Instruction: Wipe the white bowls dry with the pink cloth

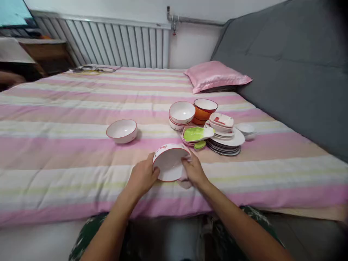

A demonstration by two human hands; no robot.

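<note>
Just in from the near edge of the bed (67,203), about midway along it, the left hand (144,174) was clamped on one side of a white, red-rimmed bowl (172,165), thumb inside the rim and fingers outside. The right hand (193,169) pinched the opposite side, its thumb against the inner wall. A pale scrap (185,183), perhaps a cloth, showed below the right hand, too blurred to be sure.

The bowl was tilted, its mouth facing the person. It looked like glazed ceramic: stiff, of modest weight, slick on the curved wall and likely to chip if knocked. The best hold seemed to be the one in use, both sides of the rim with fingers spread underneath; a one-handed pinch would risk a slip.

Farther from that edge, a pile of plates (225,148) lay to the right beside a green leaf-shaped dish (193,134), and a single bowl (121,132) stood apart to the left. Beyond were stacked white bowls (181,114) next to orange bowls (202,115). Toward the bed's far edge lay a pink pillow (217,77) and, leftward, some cables (94,69).
</note>
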